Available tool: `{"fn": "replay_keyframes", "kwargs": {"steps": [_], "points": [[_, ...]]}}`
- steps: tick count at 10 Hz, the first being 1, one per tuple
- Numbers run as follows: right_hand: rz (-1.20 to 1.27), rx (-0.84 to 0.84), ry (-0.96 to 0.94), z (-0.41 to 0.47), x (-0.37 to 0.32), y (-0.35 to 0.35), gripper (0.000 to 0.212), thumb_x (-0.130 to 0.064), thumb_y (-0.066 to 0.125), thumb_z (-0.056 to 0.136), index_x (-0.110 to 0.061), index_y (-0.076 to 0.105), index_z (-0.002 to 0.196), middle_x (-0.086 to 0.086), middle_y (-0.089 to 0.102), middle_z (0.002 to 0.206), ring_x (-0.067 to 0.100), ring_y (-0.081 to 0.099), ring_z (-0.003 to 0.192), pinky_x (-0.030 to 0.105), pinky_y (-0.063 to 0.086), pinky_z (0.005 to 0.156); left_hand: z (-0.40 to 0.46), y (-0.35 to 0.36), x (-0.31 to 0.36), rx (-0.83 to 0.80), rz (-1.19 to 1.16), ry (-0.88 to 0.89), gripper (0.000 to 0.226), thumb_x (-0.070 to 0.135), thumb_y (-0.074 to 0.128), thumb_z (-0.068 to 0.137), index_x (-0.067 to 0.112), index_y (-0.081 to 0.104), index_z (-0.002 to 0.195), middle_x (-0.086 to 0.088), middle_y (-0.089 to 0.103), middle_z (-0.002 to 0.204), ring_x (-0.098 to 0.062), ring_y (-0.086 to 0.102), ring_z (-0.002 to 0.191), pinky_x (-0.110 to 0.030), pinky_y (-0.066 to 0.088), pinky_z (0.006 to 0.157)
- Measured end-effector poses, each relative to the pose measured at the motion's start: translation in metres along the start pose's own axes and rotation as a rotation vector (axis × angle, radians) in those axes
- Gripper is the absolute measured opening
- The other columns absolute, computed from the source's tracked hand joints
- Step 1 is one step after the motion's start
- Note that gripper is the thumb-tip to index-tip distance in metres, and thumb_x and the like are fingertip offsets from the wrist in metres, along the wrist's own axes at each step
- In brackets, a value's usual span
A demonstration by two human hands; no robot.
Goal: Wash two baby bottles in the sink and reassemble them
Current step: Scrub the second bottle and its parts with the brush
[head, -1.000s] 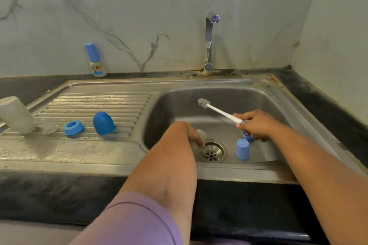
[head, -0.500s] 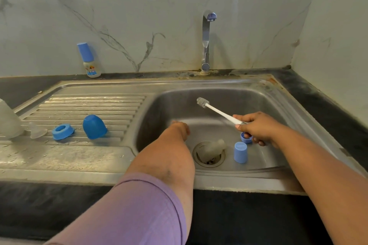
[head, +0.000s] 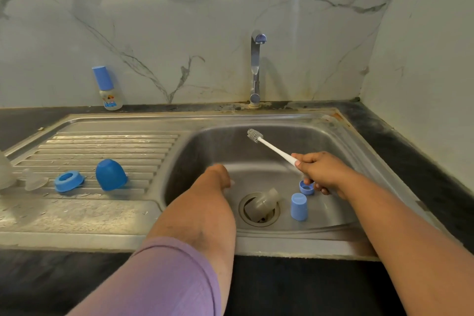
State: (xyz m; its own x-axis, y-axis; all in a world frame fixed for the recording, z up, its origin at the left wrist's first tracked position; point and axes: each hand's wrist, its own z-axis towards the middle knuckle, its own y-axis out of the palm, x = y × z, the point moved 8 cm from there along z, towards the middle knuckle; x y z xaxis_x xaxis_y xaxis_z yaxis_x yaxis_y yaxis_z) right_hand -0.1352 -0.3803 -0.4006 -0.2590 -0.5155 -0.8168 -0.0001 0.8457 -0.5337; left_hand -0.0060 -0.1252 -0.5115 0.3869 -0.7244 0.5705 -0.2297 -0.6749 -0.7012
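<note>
Released a moment ago, the bottle (head: 261,202) lies on the drain, neck pointing up-right, just right of my left hand (head: 221,174), whose fingers I cannot make out; my right hand (head: 321,171) grips the brush (head: 272,148).

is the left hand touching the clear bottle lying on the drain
Apart. The head view shows bare steel between the left hand and the clear bottle lying tipped over the drain.
</note>
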Motion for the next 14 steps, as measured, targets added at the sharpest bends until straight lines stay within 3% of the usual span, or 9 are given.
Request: {"fn": "replay_keyframes", "kwargs": {"steps": [1, 3, 4, 5, 7, 8, 10, 12, 14], "points": [[0.046, 0.032, 0.006, 0.001, -0.002, -0.001, 0.04, -0.034, 0.044, 0.102, -0.032, 0.045, 0.142, 0.01, 0.058, 0.078, 0.013, 0.04, 0.05, 0.02, 0.035, 0.041, -0.05, -0.03, 0.044, 0.064, -0.434, 0.113, 0.015, 0.022, 0.053, 0.096, 0.015, 0.051, 0.082, -0.002, 0.052, 0.076, -0.023, 0.054, 0.082, -0.035, 0.051, 0.086], [0.104, 0.097, -0.045, -0.009, -0.011, -0.009, 0.033, -0.043, 0.04, 0.101, -0.02, 0.058, 0.115, 0.01, 0.059, 0.072, 0.017, 0.046, 0.054, 0.024, 0.041, 0.047, -0.122, -0.052, 0.108, -0.103, -1.247, 0.324, 0.015, 0.013, 0.048, 0.1, 0.007, 0.05, 0.114, -0.011, 0.051, 0.094, -0.024, 0.057, 0.092, -0.037, 0.052, 0.097], [0.082, 0.137, -0.108, -0.016, -0.015, -0.012, 0.019, -0.031, 0.048, 0.1, -0.015, 0.057, 0.102, 0.01, 0.069, 0.082, 0.018, 0.057, 0.063, 0.036, 0.052, 0.066, -0.141, -0.051, 0.112, -0.124, -1.359, 0.374, 0.015, 0.018, 0.054, 0.099, 0.007, 0.054, 0.108, -0.011, 0.055, 0.096, -0.022, 0.059, 0.096, -0.034, 0.052, 0.097], [0.019, 0.179, -0.168, -0.023, -0.019, -0.016, 0.008, -0.021, 0.057, 0.094, -0.023, 0.049, 0.093, 0.007, 0.066, 0.096, 0.022, 0.063, 0.077, 0.043, 0.054, 0.078, -0.141, -0.05, 0.103, -0.063, -1.367, 0.409, 0.007, 0.015, 0.06, 0.095, 0.01, 0.056, 0.094, -0.008, 0.063, 0.093, -0.017, 0.064, 0.09, -0.029, 0.054, 0.092], [0.012, 0.163, -0.369, -0.046, -0.043, -0.01, 0.033, -0.033, 0.046, 0.101, -0.047, 0.046, 0.13, 0.001, 0.061, 0.08, 0.007, 0.049, 0.062, 0.025, 0.041, 0.063, -0.137, -0.062, 0.081, -0.021, -1.523, 0.359, 0.017, 0.011, 0.065, 0.09, 0.006, 0.063, 0.106, -0.004, 0.064, 0.086, -0.009, 0.062, 0.075, -0.016, 0.054, 0.067], [-0.039, 0.022, -0.414, -0.052, -0.048, 0.008, 0.045, -0.033, 0.043, 0.102, -0.062, 0.033, 0.135, 0.001, 0.057, 0.078, 0.006, 0.044, 0.06, 0.022, 0.039, 0.06, -0.133, -0.066, 0.075, 0.008, -1.569, 0.302, 0.007, 0.016, 0.06, 0.095, 0.01, 0.062, 0.093, -0.007, 0.064, 0.085, -0.011, 0.061, 0.073, -0.017, 0.054, 0.065], [0.128, -0.242, -0.35, -0.057, -0.049, 0.03, 0.04, -0.023, 0.047, 0.101, -0.055, 0.054, 0.124, 0.001, 0.044, 0.069, 0.009, 0.035, 0.053, 0.021, 0.032, 0.048, -0.124, -0.089, 0.059, 0.218, -1.708, 0.278, 0.011, 0.009, 0.053, 0.098, 0.011, 0.056, 0.088, -0.011, 0.062, 0.098, -0.017, 0.062, 0.086, -0.026, 0.052, 0.081], [-0.217, -0.058, -0.452, -0.055, -0.053, 0.027, 0.041, -0.032, 0.044, 0.101, -0.058, 0.043, 0.133, -0.014, 0.047, 0.071, 0.005, 0.043, 0.064, 0.023, 0.041, 0.065, -0.117, -0.095, 0.06, 0.3, -1.521, 0.383, 0.015, 0.001, 0.056, 0.095, 0.001, 0.064, 0.108, -0.005, 0.064, 0.086, -0.013, 0.062, 0.079, -0.017, 0.054, 0.059], [-0.227, 0.063, -0.508, -0.057, -0.064, 0.029, 0.044, -0.031, 0.042, 0.102, -0.053, 0.037, 0.139, -0.014, 0.047, 0.073, 0.004, 0.043, 0.06, 0.012, 0.037, 0.056, -0.112, -0.079, 0.057, 0.196, -1.567, 0.293, 0.012, 0.006, 0.062, 0.092, -0.001, 0.065, 0.101, -0.006, 0.067, 0.084, -0.012, 0.065, 0.079, -0.028, 0.054, 0.087]]}}
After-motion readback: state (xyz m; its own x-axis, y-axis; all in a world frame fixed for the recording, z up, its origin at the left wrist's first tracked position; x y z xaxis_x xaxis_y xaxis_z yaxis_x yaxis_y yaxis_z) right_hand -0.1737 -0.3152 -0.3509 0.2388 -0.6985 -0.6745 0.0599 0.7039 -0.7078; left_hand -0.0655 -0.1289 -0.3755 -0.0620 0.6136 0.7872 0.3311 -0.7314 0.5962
